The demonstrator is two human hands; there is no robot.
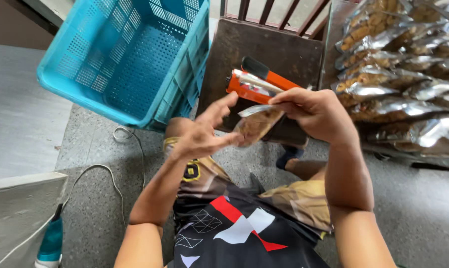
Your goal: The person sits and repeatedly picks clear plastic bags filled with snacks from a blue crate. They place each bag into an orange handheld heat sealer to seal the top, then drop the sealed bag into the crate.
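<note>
Speckled grey floor [100, 149] is running under the seated person, with a low dark brown counter [279, 47] standing ahead of the knees. An orange heat sealer [256, 82] is lying on that counter. The right hand [316, 114] is pinching the top edge of a clear snack bag [256, 124], fingers closed on it, holding it just in front of the sealer. The left hand [204, 131] is lying open and flat, fingertips touching the bag's side. A turquoise plastic crate [130, 54] is tilting at the upper left, and filled silvery bags [398, 74] are piling up on the right. A white cable [103, 173] is trailing across the floor.
</note>
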